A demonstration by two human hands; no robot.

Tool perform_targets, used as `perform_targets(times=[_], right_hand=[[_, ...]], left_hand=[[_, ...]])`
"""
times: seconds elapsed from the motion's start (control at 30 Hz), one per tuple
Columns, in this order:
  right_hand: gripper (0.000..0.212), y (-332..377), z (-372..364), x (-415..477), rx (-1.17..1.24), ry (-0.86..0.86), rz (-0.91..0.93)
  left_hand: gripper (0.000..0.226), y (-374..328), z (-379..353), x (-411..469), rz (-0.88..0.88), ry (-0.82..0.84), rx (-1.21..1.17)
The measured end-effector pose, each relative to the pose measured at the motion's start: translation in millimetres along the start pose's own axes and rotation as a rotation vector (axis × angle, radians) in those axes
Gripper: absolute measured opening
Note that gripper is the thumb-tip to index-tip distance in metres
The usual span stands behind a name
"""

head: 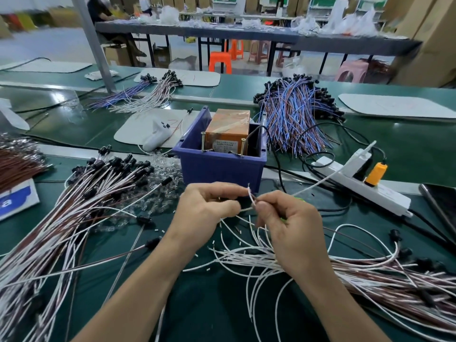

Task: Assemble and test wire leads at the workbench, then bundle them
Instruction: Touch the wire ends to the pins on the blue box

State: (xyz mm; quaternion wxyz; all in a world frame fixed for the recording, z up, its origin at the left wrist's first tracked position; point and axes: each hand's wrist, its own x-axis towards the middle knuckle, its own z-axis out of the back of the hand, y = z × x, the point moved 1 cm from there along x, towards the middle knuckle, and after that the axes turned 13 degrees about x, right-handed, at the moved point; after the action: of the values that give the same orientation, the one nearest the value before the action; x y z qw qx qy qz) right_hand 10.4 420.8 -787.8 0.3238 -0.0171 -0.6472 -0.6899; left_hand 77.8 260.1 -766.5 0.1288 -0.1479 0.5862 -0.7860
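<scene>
My left hand and my right hand meet at the middle of the green bench, just in front of a blue bin. Both pinch the bare ends of a thin white wire lead between thumb and fingers. A loose spread of white and brown leads runs under my right hand toward the right. A large heap of white leads with black caps lies at the left.
The blue bin holds an orange tester box. A white power strip with an orange plug lies to the right. Blue and brown lead bundles sit behind the bin. Small clear parts are strewn left of it.
</scene>
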Motion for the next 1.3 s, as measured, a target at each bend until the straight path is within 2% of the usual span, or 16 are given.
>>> perform_targets(times=[0.1, 0.2, 0.27, 0.37, 0.53, 0.63, 0.7, 0.83, 0.9, 0.93, 1.07, 1.17, 1.3], right_hand=[[0.022, 0, -2, -2, 0.160, 0.049, -0.072], [0.020, 4, -3, -1, 0.236, 0.029, -0.117], [0.015, 4, -3, -2, 0.152, -0.062, -0.101], [0.010, 8, -1, -7, -0.109, -0.177, 0.026], [0.032, 11, 0, -9, -0.339, -0.157, 0.084], [0.022, 14, 2, -6, -0.421, -0.233, 0.210], [0.015, 15, 3, -6, -0.376, -0.265, 0.214], [0.011, 16, 4, -3, -0.139, -0.269, 0.002], [0.009, 24, 6, 4, -0.160, -0.251, 0.023], [0.008, 29, 7, 11, -0.185, -0.241, 0.046], [0.007, 46, 9, 42, -0.253, -0.171, 0.081], [0.010, 55, 11, 65, -0.408, -0.129, 0.170], [0.011, 55, 10, 80, -0.468, -0.100, 0.160]], left_hand=[[0.023, 0, -14, -3, 0.033, 0.113, -0.178], [0.019, 1, -18, -3, 0.070, 0.029, -0.296], [0.018, 0, -20, -2, 0.060, -0.012, -0.312], [0.012, -2, -25, -4, 0.033, -0.032, -0.295], [0.007, -2, -21, -3, 0.059, -0.183, -0.318], [0.008, -3, -19, -2, 0.096, -0.221, -0.358], [0.011, -3, -16, 0, 0.108, -0.229, -0.363], [0.018, -1, -3, 3, 0.163, -0.288, -0.391], [0.011, 0, 7, 7, 0.195, -0.342, -0.405], [0.006, 0, 12, 9, 0.204, -0.375, -0.401], [0.026, 4, 30, 17, 0.190, -0.537, -0.270], [0.021, 7, 39, 18, 0.097, -0.658, -0.005], [0.022, 10, 40, 23, 0.078, -0.658, 0.172]])
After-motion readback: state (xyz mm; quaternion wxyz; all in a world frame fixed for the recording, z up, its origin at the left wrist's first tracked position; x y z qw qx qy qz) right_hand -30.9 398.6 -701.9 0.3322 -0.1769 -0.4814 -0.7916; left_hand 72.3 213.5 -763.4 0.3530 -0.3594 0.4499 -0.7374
